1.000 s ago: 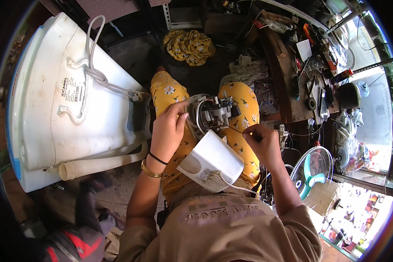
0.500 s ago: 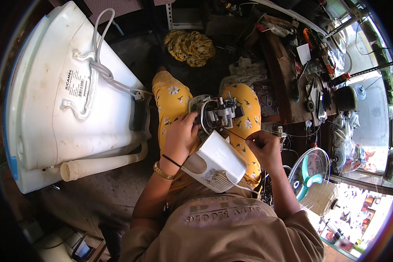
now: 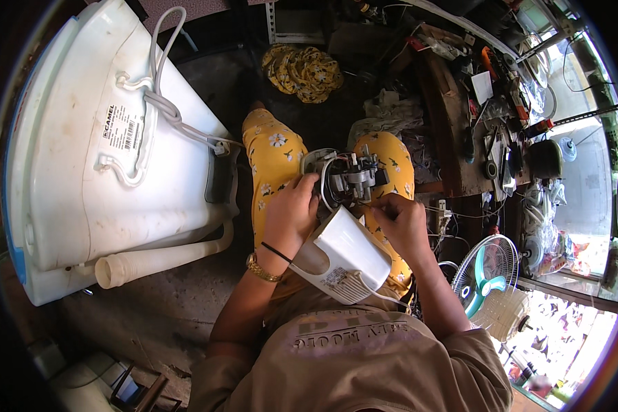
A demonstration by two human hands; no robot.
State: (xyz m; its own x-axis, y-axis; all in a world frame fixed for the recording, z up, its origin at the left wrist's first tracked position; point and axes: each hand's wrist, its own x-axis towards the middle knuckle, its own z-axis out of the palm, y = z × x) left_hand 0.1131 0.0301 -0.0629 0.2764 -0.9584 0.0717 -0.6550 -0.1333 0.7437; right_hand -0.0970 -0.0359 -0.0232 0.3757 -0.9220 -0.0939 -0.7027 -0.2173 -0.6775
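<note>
**Finding: bare fan motor assembly on lap, housing lying loose against it**

The fan motor assembly lies across my thighs, just beyond the white plastic housing. My left hand is half curled against the assembly's left edge; its fingertips are hidden, so I cannot tell how firm the hold is. My right hand is drawn into a tight pinch near the assembly's right near side; whether a fine strand sits in it, I cannot tell.

I judge the assembly compact, dense and rigid, best taken by its metal body; the thin leads would be its fragile part. The housing should be light, stiff and somewhat slippery, best held by its walls.

Materials: dull grey metal, angular with small posts; smooth, curved plastic, slotted at the near end, where a pale cord leaves; soft, floral yellow trousers beneath.
</note>
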